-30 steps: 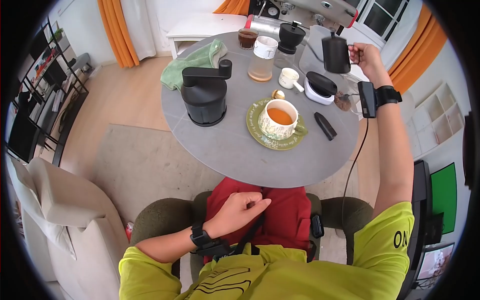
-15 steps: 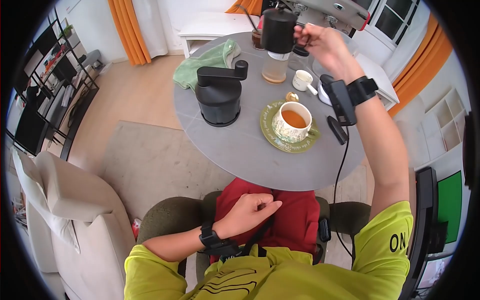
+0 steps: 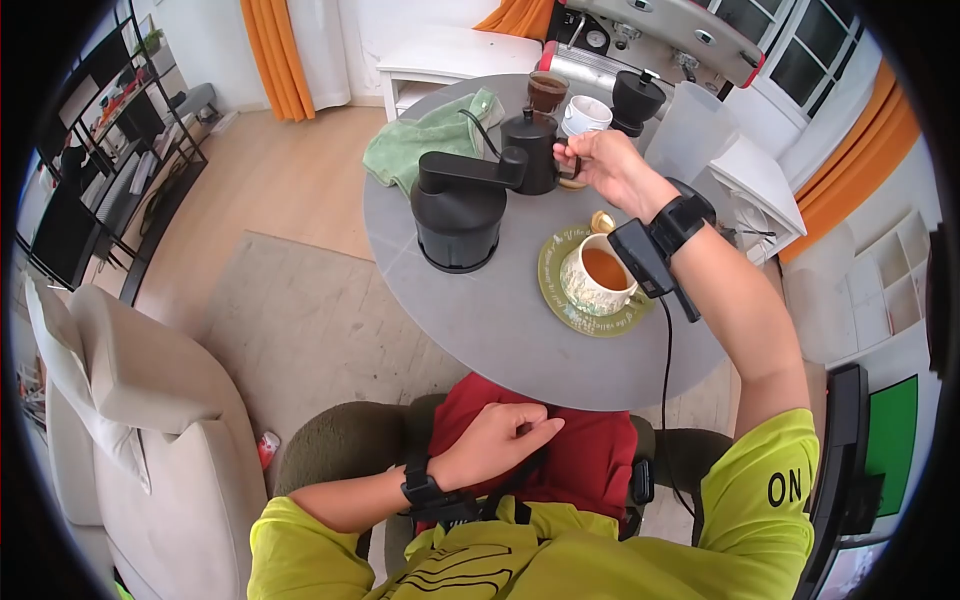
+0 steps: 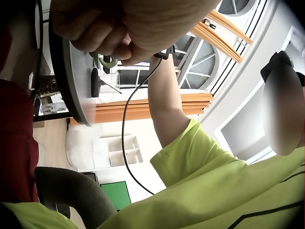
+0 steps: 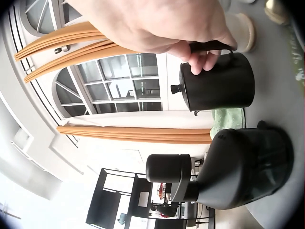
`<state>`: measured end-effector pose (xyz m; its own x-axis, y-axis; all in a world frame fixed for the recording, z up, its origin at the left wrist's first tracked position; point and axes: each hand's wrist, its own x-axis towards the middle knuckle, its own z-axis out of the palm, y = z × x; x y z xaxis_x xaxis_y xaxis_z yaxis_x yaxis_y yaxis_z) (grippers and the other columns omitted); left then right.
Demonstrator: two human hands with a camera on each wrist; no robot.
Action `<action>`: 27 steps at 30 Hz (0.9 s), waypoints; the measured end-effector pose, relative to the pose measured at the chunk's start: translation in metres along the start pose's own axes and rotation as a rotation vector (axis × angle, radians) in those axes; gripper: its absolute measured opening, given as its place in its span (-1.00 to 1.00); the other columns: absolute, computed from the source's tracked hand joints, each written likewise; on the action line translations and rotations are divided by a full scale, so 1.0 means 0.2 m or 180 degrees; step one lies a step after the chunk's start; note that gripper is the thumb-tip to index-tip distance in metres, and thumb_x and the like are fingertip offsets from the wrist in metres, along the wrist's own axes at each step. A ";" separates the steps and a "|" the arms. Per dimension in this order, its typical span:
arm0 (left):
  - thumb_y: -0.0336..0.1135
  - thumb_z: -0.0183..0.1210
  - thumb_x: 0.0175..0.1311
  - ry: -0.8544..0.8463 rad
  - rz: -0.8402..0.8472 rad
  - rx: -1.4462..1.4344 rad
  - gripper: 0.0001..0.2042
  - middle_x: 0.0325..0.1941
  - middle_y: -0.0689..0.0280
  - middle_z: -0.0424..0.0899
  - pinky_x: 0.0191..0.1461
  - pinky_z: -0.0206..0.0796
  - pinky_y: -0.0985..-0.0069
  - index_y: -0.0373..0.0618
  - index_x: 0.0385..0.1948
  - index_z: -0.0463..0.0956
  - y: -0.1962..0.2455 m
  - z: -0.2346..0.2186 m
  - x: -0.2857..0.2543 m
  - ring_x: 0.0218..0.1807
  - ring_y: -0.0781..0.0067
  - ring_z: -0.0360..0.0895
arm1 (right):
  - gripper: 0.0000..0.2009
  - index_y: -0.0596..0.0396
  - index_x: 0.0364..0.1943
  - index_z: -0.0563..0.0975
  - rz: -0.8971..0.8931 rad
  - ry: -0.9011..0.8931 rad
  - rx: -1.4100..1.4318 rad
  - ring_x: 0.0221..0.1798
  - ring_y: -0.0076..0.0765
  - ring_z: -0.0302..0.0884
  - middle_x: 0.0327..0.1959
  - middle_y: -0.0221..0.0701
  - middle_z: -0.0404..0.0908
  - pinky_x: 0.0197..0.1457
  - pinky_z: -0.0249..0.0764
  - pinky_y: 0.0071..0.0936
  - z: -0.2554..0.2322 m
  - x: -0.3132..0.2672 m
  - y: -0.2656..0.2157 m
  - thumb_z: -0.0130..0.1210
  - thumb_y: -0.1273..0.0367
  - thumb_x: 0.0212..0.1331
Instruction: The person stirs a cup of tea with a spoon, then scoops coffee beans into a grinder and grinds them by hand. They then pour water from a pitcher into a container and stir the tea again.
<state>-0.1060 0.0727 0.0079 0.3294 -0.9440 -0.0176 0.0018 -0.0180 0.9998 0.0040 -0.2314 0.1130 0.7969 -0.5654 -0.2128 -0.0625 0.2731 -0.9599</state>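
Observation:
My right hand (image 3: 615, 165) grips the handle of a black gooseneck kettle (image 3: 528, 155). The kettle is upright, low over the grey table (image 3: 510, 320), just behind a black coffee grinder (image 3: 458, 230) with a crank on top. Fingers curled through its handle show in the right wrist view, where the lidded kettle (image 5: 219, 83) is seen from the side. In front of my right wrist, a patterned cup (image 3: 588, 283) of orange-brown drink sits on a green saucer (image 3: 557, 297). My left hand (image 3: 495, 440) lies loosely curled over my lap, holding nothing.
A green cloth (image 3: 430, 145) lies at the table's back left. Behind the kettle are a glass of dark drink (image 3: 547, 92), a white dripper (image 3: 587, 114) and a smaller black grinder (image 3: 637, 97). A cable (image 3: 668, 400) hangs from my right wrist.
My right hand has carried the kettle from the table's back right leftward, then lowered it behind the crank grinder. My left hand has stayed on my lap.

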 end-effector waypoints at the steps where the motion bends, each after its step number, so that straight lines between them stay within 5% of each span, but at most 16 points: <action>1: -0.29 0.08 0.35 0.0023 0.0011 0.0027 -0.60 -0.71 0.37 0.06 -0.56 -0.07 0.51 -0.26 -0.67 0.19 0.00 -0.01 0.00 -0.59 0.63 -0.05 | -0.91 0.25 -0.41 0.44 0.0041 0.0011 0.0061 -0.24 -0.31 0.51 -0.36 -0.28 0.46 -0.13 0.46 -0.45 0.01 0.00 0.01 -0.11 0.64 0.14; 13: -0.31 0.08 0.35 0.0164 -0.0057 0.0089 -0.63 -0.73 0.34 0.09 -0.56 -0.03 0.50 -0.28 -0.67 0.23 0.01 -0.06 0.03 -0.61 0.60 -0.01 | -0.91 0.21 -0.39 0.42 0.0501 -0.0177 -0.0001 -0.15 -0.29 0.49 -0.30 -0.28 0.44 -0.01 0.48 -0.36 -0.06 0.15 0.11 -0.11 0.57 0.26; 22: -0.32 0.09 0.34 0.0172 -0.0129 0.0089 -0.64 -0.73 0.33 0.10 -0.56 -0.02 0.50 -0.28 -0.66 0.25 -0.01 -0.06 0.04 -0.62 0.60 0.00 | -0.90 0.13 -0.38 0.45 0.0620 -0.0280 -0.0092 -0.16 -0.31 0.51 -0.35 -0.35 0.50 0.11 0.31 -0.24 -0.09 0.19 0.15 -0.12 0.56 0.20; 27: -0.32 0.10 0.33 0.0172 -0.0102 0.0120 -0.64 -0.73 0.32 0.10 -0.57 -0.02 0.51 -0.27 -0.66 0.25 0.00 -0.06 0.04 -0.62 0.60 0.00 | -0.93 0.16 -0.30 0.47 0.1016 -0.0295 -0.0782 -0.17 -0.35 0.49 -0.31 -0.34 0.53 0.15 0.32 -0.26 -0.08 0.16 0.12 -0.05 0.53 0.21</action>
<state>-0.0927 0.0696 0.0075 0.3803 -0.9236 -0.0483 -0.0220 -0.0612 0.9979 0.0189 -0.2562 0.0797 0.7643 -0.4067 -0.5004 -0.4479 0.2232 -0.8657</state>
